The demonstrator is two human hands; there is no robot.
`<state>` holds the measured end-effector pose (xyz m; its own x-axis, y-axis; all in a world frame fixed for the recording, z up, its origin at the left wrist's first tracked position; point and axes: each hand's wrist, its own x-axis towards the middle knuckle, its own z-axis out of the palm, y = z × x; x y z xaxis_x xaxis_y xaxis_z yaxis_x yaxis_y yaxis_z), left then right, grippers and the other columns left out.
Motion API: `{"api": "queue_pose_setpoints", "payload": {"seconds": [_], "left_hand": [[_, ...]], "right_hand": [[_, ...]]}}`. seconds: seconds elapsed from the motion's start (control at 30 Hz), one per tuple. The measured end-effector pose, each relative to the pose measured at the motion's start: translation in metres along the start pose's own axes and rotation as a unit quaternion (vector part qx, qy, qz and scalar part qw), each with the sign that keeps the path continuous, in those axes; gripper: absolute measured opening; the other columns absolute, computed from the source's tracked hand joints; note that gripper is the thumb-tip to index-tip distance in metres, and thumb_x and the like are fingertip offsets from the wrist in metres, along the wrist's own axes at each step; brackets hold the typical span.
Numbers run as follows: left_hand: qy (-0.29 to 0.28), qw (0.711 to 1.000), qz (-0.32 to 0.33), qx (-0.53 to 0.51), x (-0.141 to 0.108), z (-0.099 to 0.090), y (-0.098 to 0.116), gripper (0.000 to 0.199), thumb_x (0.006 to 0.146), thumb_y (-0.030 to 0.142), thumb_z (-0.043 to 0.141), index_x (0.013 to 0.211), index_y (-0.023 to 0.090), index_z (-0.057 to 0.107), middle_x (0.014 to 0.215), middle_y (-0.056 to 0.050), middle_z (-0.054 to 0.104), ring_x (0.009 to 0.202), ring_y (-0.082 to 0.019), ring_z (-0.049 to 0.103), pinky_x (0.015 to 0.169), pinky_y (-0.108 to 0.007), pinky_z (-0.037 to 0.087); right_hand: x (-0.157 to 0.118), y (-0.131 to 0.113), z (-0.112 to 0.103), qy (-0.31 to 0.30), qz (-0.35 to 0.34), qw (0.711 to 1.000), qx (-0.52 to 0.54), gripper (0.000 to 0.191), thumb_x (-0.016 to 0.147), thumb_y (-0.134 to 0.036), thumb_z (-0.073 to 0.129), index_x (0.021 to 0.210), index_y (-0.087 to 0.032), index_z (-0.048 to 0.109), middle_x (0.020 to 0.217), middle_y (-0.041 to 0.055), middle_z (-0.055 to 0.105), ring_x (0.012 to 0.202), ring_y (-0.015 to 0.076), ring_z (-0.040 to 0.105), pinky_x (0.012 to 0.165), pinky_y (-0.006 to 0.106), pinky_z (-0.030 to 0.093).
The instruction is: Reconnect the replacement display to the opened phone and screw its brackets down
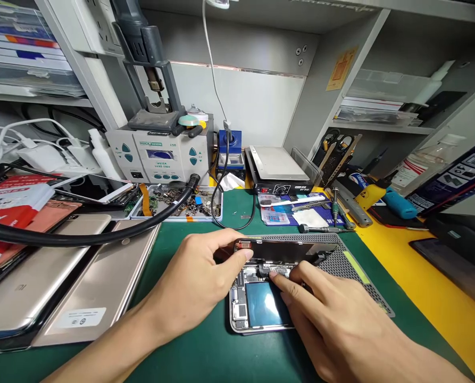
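An opened phone body [240, 313] lies on the green mat, its inner parts and a dark battery [266, 304] showing. The screen panel [281, 251] stands tilted up along the far edge of the body. My left hand [205, 279] pinches the panel's left end between thumb and fingers. My right hand [328, 308] is over the right part of the body, its index fingertip pressing on small parts near the black flex cable by the panel. The other fingers of that hand are curled and partly hidden, and no tool shows in it.
A grey perforated pad [347, 271] lies behind and right of the phone. Gold phones [97, 282] lie at left, under a thick black hose [101, 238]. A parts tray [173, 205], rework station [161, 154], heating plate [279, 165] and toothbrush [293, 201] stand behind.
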<state>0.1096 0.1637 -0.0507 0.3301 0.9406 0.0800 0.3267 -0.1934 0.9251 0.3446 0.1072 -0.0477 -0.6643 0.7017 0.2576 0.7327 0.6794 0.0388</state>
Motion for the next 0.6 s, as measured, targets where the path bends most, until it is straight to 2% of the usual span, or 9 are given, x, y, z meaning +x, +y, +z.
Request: {"api": "queue_pose_setpoints", "payload": {"seconds": [0.27,0.47,0.6], "left_hand": [[-0.006,1.0,-0.007,-0.001,0.0002,-0.0007,-0.0002,0.013,0.096,0.04,0.065,0.094,0.031,0.074,0.089,0.011,0.074,0.082,-0.014,0.064,0.068,-0.024,0.045],[-0.005,1.0,-0.005,0.009,-0.0017,-0.0014,-0.0001,0.015,0.096,0.04,0.064,0.091,0.029,0.073,0.095,0.01,0.075,0.091,-0.016,0.067,0.075,-0.025,0.046],[-0.008,1.0,-0.007,0.007,-0.0009,-0.002,0.001,0.015,0.097,0.04,0.063,0.095,0.029,0.073,0.097,0.009,0.075,0.094,-0.017,0.068,0.08,-0.025,0.047]], "right_hand": [[-0.0006,-0.0013,-0.006,-0.046,0.044,0.996,0.062,0.04,0.093,-0.009,0.041,0.126,-0.02,0.062,0.093,0.0064,0.058,0.065,0.0198,0.059,0.054,0.033,0.049],[-0.0044,-0.001,-0.0031,-0.033,0.043,0.997,0.058,0.036,0.092,-0.007,0.043,0.122,-0.019,0.059,0.092,0.0054,0.056,0.065,0.0187,0.058,0.054,0.033,0.047],[-0.0042,-0.0028,-0.0022,-0.027,0.045,0.998,0.039,0.041,0.094,-0.007,0.041,0.13,-0.018,0.057,0.092,0.0048,0.056,0.062,0.0184,0.058,0.052,0.033,0.046]]}}
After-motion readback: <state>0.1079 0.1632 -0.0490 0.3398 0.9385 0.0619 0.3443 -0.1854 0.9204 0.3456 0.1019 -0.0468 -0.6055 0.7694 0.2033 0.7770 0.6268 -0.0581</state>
